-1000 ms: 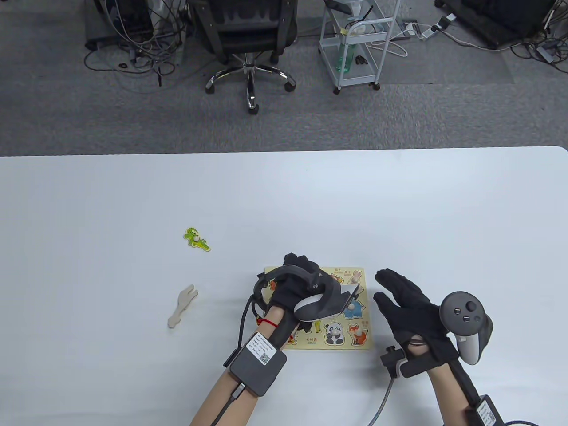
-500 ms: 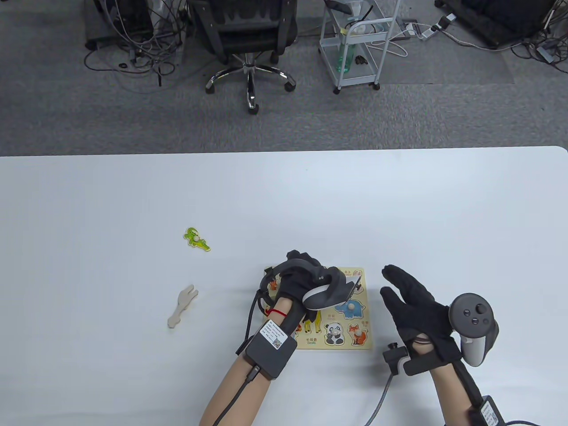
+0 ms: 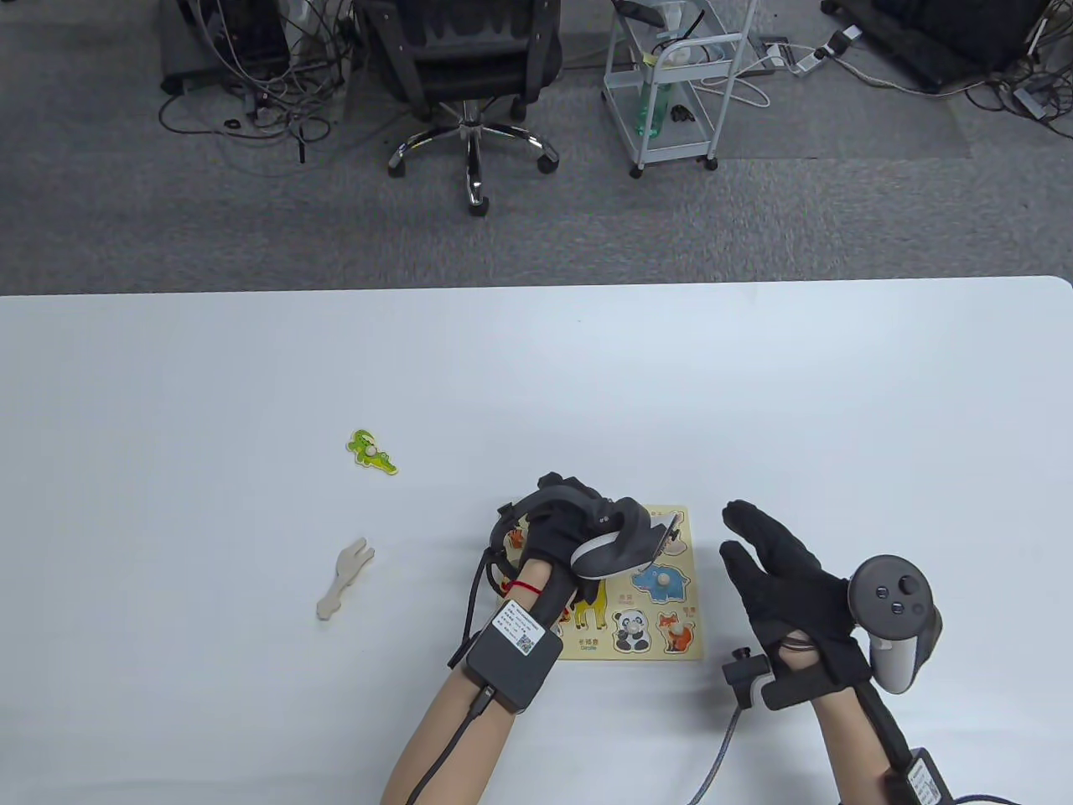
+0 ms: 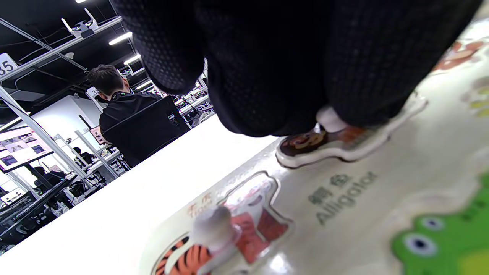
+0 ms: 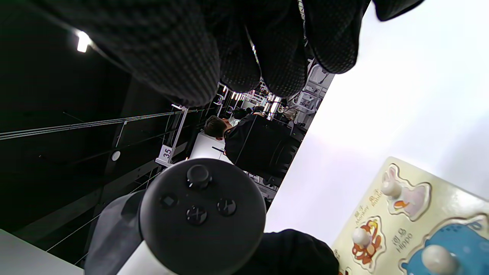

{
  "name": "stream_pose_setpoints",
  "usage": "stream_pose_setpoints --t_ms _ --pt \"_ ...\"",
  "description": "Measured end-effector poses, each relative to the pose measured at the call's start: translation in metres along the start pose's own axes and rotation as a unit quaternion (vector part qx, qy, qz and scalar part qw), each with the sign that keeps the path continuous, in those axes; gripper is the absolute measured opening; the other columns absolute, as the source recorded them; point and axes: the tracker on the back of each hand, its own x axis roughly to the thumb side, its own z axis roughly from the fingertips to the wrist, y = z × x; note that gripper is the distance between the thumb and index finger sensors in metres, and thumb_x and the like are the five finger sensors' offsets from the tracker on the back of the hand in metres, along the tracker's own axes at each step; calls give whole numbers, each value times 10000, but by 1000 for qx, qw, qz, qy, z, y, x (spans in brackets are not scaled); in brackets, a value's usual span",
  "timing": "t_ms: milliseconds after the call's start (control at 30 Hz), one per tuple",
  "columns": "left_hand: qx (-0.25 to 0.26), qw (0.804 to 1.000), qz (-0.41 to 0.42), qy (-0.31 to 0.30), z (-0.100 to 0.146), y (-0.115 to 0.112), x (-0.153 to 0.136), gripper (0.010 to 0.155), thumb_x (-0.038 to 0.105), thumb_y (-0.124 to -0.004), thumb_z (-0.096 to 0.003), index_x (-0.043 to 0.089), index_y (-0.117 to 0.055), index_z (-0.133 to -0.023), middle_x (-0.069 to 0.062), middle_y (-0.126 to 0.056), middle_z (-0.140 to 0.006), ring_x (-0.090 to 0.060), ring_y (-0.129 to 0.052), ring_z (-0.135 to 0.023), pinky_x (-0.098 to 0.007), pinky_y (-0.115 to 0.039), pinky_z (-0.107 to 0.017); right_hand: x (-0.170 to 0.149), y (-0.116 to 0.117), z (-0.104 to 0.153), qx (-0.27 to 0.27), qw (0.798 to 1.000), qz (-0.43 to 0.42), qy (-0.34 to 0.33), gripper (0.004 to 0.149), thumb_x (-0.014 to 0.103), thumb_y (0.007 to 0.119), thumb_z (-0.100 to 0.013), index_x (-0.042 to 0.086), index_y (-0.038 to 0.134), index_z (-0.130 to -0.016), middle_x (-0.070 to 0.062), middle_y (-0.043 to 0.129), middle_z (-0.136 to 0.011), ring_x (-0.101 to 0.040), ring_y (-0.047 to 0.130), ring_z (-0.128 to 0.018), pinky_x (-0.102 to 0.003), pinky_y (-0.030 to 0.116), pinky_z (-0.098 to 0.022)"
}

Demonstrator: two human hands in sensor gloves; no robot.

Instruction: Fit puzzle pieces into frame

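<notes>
The left hand (image 3: 560, 537) has slid a little toward the puzzle frame's (image 3: 689, 646) 10 o'clock corner, where its fingers (image 4: 366, 76) pinch a brown animal piece (image 4: 336, 143) by its knob. The right hand (image 3: 784, 579) stays spread open and empty at the frame's 3 o'clock. The green alligator piece (image 3: 371, 452) lies far off at 10 o'clock.

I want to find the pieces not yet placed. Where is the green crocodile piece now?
In the table view, the crocodile piece lies on the table, left of the frame and beyond the plain wooden piece; neither hand touches it.
</notes>
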Motion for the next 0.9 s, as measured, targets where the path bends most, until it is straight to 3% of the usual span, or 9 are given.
stream_pose_setpoints --t_ms 233,433,567,700,900 --pt "-4 1000 0 4 0 0 0 433 509 -967 -337 465 -929 -766 195 -1059 -789 -65 -1102 -621 -389 -832 -671 -1 1 0 4 1000 6 6 569 379 871 -467 103 773 -955 -241 785 -1002 -551 690 -913 -730 490 -663" --pt "-13 999 39 24 6 16 -20 549 549 -927 -345 480 -841 -883 161 -955 -960 -109 -1029 -829 -421 -777 -719 -1 11 0 41 998 45 -4 606 409 886 -456 150 747 -986 -224 732 -1055 -562 607 -963 -740 443 -680" --pt "-12 996 62 57 25 41 -54 556 564 -911 -353 498 -828 -899 137 -906 -1027 -154 -972 -933 -444 -743 -747 0 17 1 56 996 65 -10 610 407 893 -453 169 740 -993 -213 715 -1073 -545 588 -985 -737 432 -688" --pt "-14 992 73 100 47 51 -93 565 577 -900 -357 491 -826 -912 121 -890 -1052 -179 -948 -970 -458 -730 -757 -2 18 1 54 996 70 -6 607 401 892 -454 168 739 -993 -214 719 -1070 -542 589 -987 -735 436 -688" --pt "-108 980 38 162 79 21 -151 627 603 -884 -361 471 -773 -964 96 -877 -1067 -189 -983 -937 -449 -756 -736 -6 17 1 52 997 63 6 599 391 889 -456 157 746 -988 -219 723 -1066 -547 596 -980 -735 433 -689"
